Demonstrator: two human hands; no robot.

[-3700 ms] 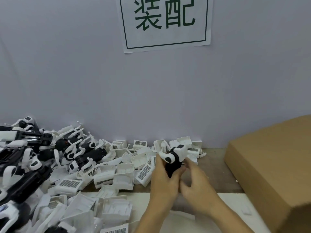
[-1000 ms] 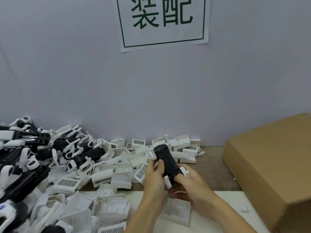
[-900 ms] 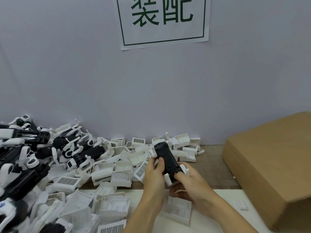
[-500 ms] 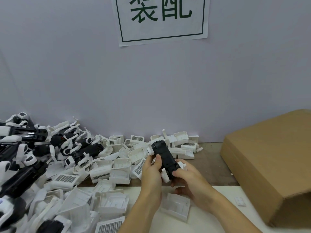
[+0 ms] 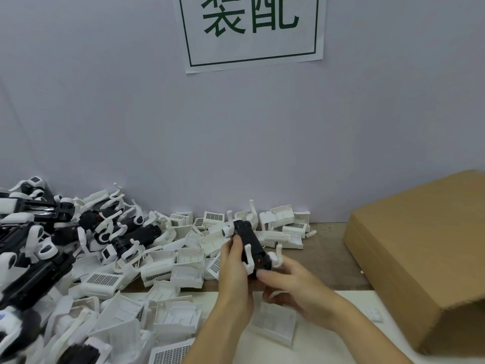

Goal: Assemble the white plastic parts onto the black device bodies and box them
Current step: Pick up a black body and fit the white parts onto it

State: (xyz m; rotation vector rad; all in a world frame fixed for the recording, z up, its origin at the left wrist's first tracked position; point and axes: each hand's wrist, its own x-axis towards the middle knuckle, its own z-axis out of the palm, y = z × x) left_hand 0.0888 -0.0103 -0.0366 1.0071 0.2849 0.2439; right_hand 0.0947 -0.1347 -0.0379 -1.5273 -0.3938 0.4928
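A black device body (image 5: 251, 244) with white clips on its ends and side is held above the bench, tilted with its far end up. My left hand (image 5: 235, 274) grips its left side, thumb on top. My right hand (image 5: 294, 287) pinches its near end from the right. Under my right hand lies a loose white plastic part (image 5: 274, 325) on the pale mat. A heap of white plastic parts (image 5: 168, 261) spreads from the wall toward me. The cardboard box (image 5: 425, 248) stands at the right.
Black device bodies with white clips (image 5: 47, 232) are piled at the far left. A paper sign (image 5: 252, 30) hangs on the grey wall. A small white piece (image 5: 374, 313) lies on the mat beside the box. Bare wooden bench (image 5: 330, 256) shows between heap and box.
Since 3.7 s ago the device was turned from upright to lying tilted, its black back now toward me. In the last second both hands keep their hold and the view has dipped slightly.
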